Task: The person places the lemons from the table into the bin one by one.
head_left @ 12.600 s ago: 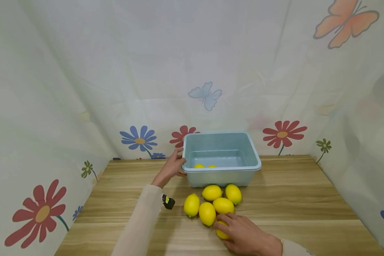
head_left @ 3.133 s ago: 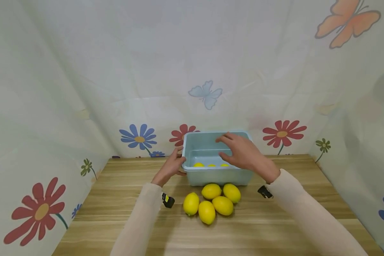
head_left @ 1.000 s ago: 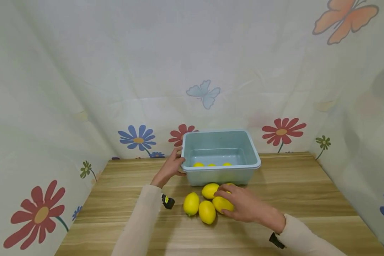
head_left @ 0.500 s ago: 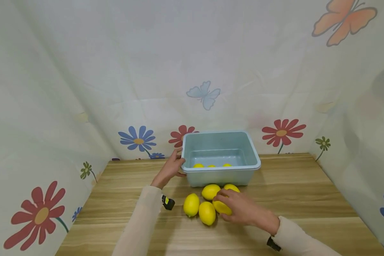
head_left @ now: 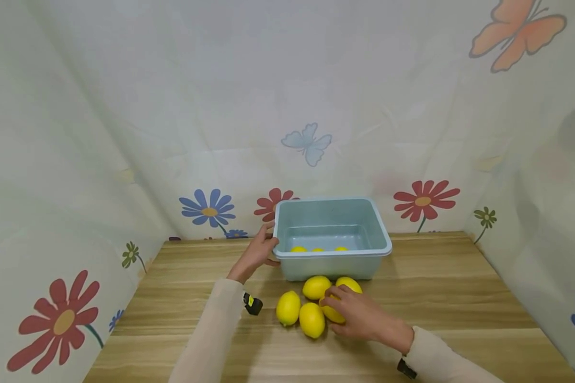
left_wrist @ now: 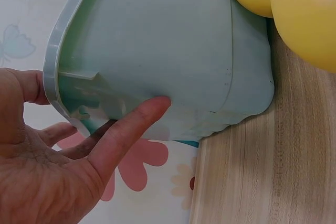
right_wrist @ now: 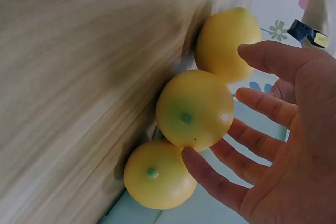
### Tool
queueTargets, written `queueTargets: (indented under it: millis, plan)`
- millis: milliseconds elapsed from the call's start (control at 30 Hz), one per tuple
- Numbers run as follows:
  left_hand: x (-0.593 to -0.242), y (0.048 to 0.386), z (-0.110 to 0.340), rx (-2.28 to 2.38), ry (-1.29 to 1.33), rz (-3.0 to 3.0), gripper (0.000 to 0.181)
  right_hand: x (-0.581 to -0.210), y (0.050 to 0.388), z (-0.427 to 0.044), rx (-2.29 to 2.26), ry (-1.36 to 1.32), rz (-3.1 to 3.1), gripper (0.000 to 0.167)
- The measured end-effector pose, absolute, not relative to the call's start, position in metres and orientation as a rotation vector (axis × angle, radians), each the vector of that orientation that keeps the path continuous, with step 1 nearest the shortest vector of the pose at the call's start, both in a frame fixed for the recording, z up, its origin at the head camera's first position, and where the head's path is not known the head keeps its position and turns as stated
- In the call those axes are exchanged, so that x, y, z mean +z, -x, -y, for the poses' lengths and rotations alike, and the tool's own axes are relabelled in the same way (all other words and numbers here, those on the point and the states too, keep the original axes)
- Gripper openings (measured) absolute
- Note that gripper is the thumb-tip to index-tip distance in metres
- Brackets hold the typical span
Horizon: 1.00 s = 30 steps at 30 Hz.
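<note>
In the head view, my left hand (head_left: pixel 256 252) grips the left rim of a pale blue bin (head_left: pixel 333 263). The left wrist view shows that hand (left_wrist: pixel 68 150) with its fingers at the rim and one fingertip on the bin's outer wall (left_wrist: pixel 157 40). My right hand (right_wrist: pixel 283 135) has spread, slightly bent fingers around the near side of a lemon (right_wrist: pixel 194 106); one fingertip meets its edge. From above, the right hand (head_left: pixel 356 314) partly covers a lemon (head_left: pixel 332 313). Beside it lie other lemons (head_left: pixel 312 320), (head_left: pixel 288 308), (head_left: pixel 317 287), (head_left: pixel 348 284).
Inside the bin, the tops of three yellow objects (head_left: pixel 298 249) show above the front rim. The bin stands at the back of a wooden table (head_left: pixel 441 298), against a flowered curtain (head_left: pixel 354 96). A black device (head_left: pixel 252 304) is strapped at the left wrist.
My right hand was above the bin earlier, then came down to the lemons in front and has shifted slightly since. A third yellow top shows in the bin. My left hand stays on the rim.
</note>
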<state>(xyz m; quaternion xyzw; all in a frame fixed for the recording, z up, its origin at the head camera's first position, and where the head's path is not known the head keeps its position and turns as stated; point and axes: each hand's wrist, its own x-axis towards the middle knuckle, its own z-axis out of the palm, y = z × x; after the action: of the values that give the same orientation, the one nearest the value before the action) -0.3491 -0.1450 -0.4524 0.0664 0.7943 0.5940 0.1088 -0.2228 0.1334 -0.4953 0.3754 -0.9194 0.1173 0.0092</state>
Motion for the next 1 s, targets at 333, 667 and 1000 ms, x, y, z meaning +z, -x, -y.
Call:
queueTargets:
  millis: [333,667,1000]
  plan:
    - [-0.452,0.347,0.145,1.749,-0.213,-2.339,0.059,-0.502,0.223,-0.131,0.328,-1.167,2.863,0.042]
    - [-0.454,0.348,0.145,1.749,-0.213,-2.324,0.059,-0.508,0.222,-0.130,0.345,-1.160,2.859,0.042]
    - [-0.455,0.349,0.146,1.759,-0.205,-2.316,0.059,-0.511,0.219,-0.131,0.349,-1.149,2.815,0.042]
